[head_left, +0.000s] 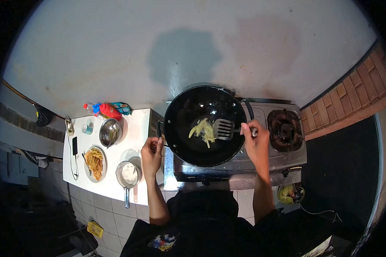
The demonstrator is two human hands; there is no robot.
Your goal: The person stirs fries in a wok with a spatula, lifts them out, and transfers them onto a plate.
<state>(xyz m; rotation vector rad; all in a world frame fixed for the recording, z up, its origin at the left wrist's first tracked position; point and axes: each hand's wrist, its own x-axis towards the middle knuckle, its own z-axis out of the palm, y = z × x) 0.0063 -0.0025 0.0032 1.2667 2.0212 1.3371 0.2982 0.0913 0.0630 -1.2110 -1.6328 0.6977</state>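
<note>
A large black wok (188, 152) sits on the left side of the gas stove. Pale yellow-green strips of food (203, 131) lie in its middle. My right hand (256, 138) is closed around the handle of a slotted spatula (224, 129), whose head is inside the wok touching the right edge of the food. At the wok's left side, my left hand (152, 150) is beside the loop handle (160, 129), fingers bent together; whether they grip the handle is hard to make out.
On the white table (116, 188) at left are a plate of fried food (95, 163), a metal bowl (110, 132), a saucepan with white contents (129, 173), a phone (75, 145) and a red bottle (110, 112). A bare burner (286, 130) is on the right.
</note>
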